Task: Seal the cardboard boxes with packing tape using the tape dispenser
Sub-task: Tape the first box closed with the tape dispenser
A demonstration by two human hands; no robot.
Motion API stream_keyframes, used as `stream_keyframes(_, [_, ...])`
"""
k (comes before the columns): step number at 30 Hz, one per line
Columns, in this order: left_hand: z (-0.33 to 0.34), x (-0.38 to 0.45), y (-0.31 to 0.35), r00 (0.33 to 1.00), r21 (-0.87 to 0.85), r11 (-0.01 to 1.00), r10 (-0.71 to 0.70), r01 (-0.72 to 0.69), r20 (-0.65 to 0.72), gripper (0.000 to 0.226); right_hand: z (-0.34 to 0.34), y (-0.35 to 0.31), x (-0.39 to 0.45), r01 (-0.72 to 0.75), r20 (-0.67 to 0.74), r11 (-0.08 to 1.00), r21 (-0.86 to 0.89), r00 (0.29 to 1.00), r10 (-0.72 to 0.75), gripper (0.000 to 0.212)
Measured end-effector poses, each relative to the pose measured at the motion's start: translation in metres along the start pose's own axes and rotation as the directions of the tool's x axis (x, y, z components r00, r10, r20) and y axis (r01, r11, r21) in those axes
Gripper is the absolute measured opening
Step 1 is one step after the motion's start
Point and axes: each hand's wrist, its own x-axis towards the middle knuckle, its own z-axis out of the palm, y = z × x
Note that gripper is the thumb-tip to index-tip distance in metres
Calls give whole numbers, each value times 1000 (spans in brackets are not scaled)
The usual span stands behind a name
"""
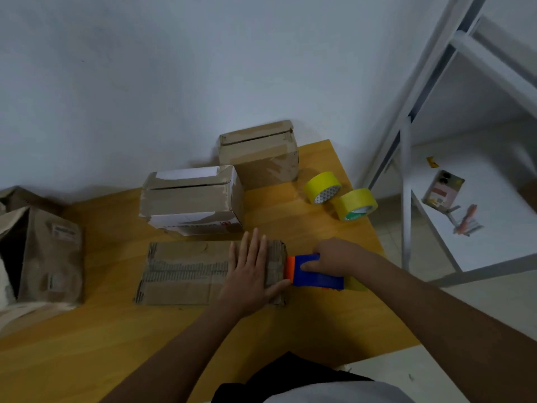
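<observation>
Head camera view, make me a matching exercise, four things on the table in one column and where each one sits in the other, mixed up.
Things:
1. tape dispenser
2. yellow tape rolls
3. flat cardboard box
4. box with white label

Places:
A. under the left hand
B. right behind the flat box
C. gripped in the right hand
D. near the table's far right edge

Pairs: 1-C, 2-D, 3-A, 4-B
</observation>
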Motion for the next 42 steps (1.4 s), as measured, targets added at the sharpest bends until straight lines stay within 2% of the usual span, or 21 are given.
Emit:
stream_keyframes(5, [-2,5,0,1000,-27,1000,5,-5,-22,111,-7,-12,4,-55,-64,997,-57,997,52,47])
stream_keyframes(13, [-3,8,-2,1000,12,1000,15,-15,-4,111,-18,-31,-2,-97,-72,990,-104,993,90,45])
stream_keyframes(24, [-1,6,-2,999,26,999,20,-19,-32,108,-13,-48,-12,-132,-158,982,-138,981,110,36])
stream_keyframes(38, [-2,6,1,996,5,1000,1,-1,-84,103,4,-53,-33,-201,-218,980,-10,956,194,36])
stream_keyframes(42, [-1,7,2,997,21,1000,-3,5,-71,105,15,-70,-30,-198,-269,969,-151,951,152,24])
